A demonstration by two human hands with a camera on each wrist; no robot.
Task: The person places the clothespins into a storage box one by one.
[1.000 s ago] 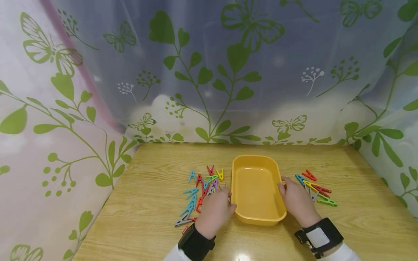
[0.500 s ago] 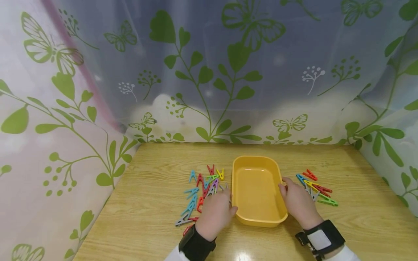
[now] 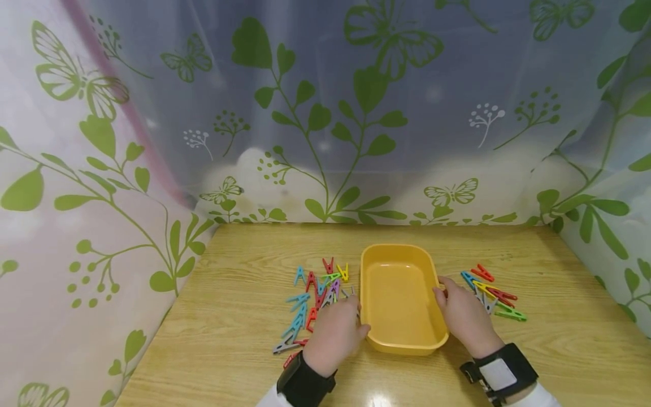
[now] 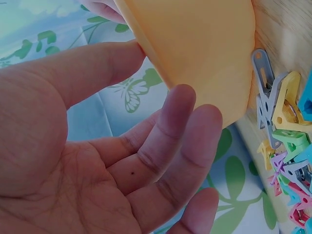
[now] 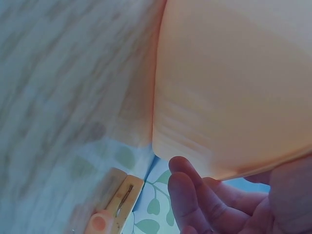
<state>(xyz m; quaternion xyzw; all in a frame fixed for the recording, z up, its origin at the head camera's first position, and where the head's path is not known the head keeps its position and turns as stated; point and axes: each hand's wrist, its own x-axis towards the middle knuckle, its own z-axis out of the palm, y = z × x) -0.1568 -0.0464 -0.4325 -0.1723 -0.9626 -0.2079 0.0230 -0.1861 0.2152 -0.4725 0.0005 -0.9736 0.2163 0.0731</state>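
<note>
A yellow plastic basin [image 3: 400, 302] stands on the wooden table between the two hands. The left hand [image 3: 335, 330] holds its near left side; in the left wrist view the thumb [image 4: 112, 63] touches the rim and the bent fingers [image 4: 202, 136] are by the outer wall. On the opposite side, the right hand [image 3: 465, 314] grips the rim, thumb over the edge. In the right wrist view the fingers [image 5: 185, 195] lie along the outer wall. Left of the basin spreads a group of colourful clothespins [image 3: 300, 319], partly hidden by the left hand.
A smaller group of clothespins [image 3: 500, 295] lies right of the basin, close to the right hand. The wooden table [image 3: 239, 265] meets a curtain [image 3: 315, 141] printed with leaves and butterflies at the back and sides.
The basin has shifted very slightly toward the person, with both hands staying on it. The clothespins lie as before.
</note>
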